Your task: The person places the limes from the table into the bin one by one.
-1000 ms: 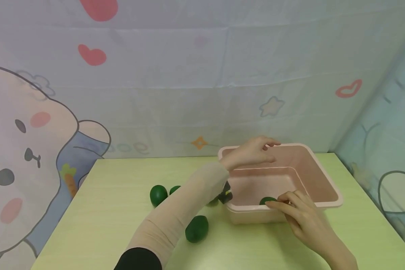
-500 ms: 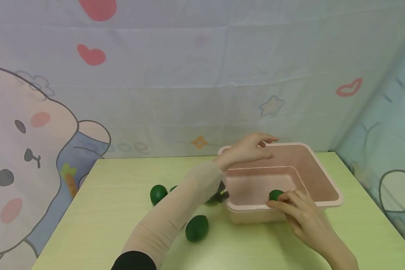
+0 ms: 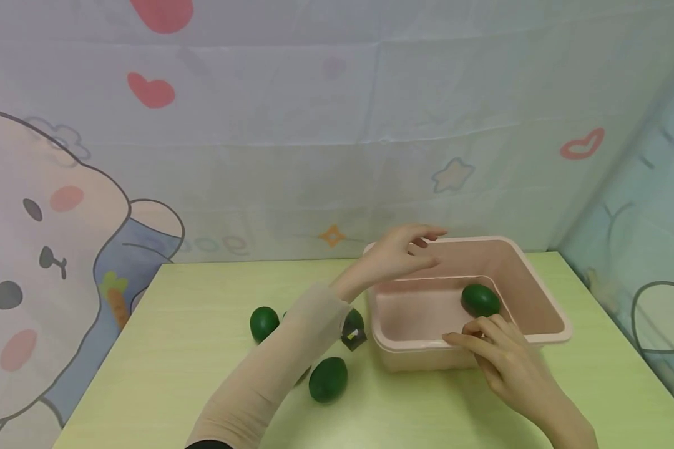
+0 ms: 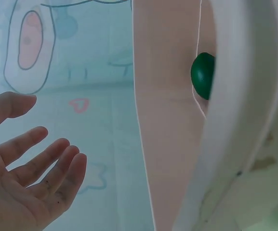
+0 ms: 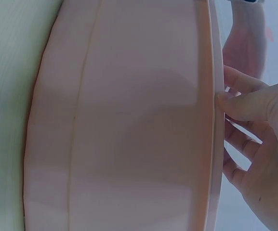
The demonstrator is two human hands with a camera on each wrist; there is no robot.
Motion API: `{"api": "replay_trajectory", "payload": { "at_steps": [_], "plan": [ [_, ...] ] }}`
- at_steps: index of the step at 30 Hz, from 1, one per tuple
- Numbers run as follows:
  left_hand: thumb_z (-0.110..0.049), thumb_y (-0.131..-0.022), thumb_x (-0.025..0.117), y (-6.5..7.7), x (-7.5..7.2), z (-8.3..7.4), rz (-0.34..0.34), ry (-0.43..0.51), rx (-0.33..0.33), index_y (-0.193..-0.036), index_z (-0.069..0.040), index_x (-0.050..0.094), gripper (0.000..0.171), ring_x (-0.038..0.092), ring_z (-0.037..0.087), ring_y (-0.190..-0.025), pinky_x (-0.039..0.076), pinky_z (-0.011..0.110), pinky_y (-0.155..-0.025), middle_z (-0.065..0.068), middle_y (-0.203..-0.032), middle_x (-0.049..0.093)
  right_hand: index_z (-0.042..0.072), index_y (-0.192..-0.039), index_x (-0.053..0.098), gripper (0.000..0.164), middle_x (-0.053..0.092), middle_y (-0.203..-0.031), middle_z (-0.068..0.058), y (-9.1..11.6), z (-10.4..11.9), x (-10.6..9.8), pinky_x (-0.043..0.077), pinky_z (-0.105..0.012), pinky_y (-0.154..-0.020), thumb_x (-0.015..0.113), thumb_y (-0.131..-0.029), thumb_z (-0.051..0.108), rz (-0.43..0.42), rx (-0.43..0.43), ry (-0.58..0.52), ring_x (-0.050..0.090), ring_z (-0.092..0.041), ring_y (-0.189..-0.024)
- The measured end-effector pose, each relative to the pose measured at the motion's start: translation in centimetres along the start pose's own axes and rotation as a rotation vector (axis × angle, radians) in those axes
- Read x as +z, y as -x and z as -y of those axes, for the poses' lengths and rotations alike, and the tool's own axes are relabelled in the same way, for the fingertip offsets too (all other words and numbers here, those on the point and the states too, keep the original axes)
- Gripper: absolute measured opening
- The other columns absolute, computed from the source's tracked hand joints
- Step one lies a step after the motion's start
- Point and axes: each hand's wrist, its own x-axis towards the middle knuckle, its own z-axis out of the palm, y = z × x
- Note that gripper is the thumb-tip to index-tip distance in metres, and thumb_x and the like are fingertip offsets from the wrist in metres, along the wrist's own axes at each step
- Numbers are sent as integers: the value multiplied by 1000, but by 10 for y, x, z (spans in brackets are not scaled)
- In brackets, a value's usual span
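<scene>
A pink plastic bin (image 3: pixel 415 360) stands at the table's back right. My right hand (image 3: pixel 508 362) holds its front rim, the thumb (image 5: pixel 244 107) on the outer side and the fingers over the rim in the right wrist view. My left hand (image 3: pixel 399 252) hovers over the bin's back left corner, fingers loosely spread and holding nothing; the left wrist view shows this open palm (image 4: pixel 37 178). Inside the bin, toward the right, lies a smooth dark green avocado (image 3: pixel 480 300), partly hidden by the bin wall in the left wrist view.
More avocados lie on the table left of the bin: one at the front (image 3: pixel 328 380), another farther left (image 3: pixel 264 324), and a third (image 3: pixel 354 319) beside the bin, partly covered by the left wrist. The left sleeve (image 3: pixel 281 365) hides parts of others. A printed cloth (image 3: pixel 292 125) hangs behind.
The avocado in the bin has moved back and right from the front wall, coming fully into view. My left hand has drawn back slightly to the left. My right hand stays on the rim.
</scene>
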Motion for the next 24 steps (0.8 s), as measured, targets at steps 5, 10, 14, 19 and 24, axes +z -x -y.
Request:
{"api": "replay_trajectory", "payload": {
  "at_steps": [5,10,14,19,24],
  "plan": [
    [-21,-93,63,16,0,1,-36,16,3,-141,-16,49,50,56,24,-121,52,31,-95,9,-137,54,18,-107,72,45,57,-92,6,0,0,1,33,-22,-82,28,-106,25,-17,-13,-5,46,-10,-88],
    [-21,-92,64,32,1,3,-93,45,16,-139,-16,51,49,57,23,-119,52,34,-95,10,-136,55,18,-108,72,46,57,-93,6,0,0,1,32,-22,-84,27,-106,26,-11,-4,-7,46,-11,-90],
    [-18,-92,64,44,0,3,-129,106,22,-138,-13,53,47,56,25,-118,52,40,-96,9,-136,55,19,-107,72,46,58,-93,6,1,0,2,33,-23,-83,27,-106,25,-30,-14,15,48,-10,-88],
    [-17,-92,64,57,1,7,-174,131,9,-136,-14,54,46,57,24,-117,51,39,-96,6,-135,57,18,-106,73,45,59,-92,7,0,-1,3,34,-22,-79,28,-106,25,-66,-36,24,47,-9,-85],
    [-22,-93,64,70,3,12,-201,144,-6,-136,-21,55,45,57,20,-116,52,37,-94,2,-135,55,18,-105,73,45,58,-91,6,0,-1,3,34,-23,-80,29,-106,26,-62,-35,14,48,-10,-86]
  ]
}}
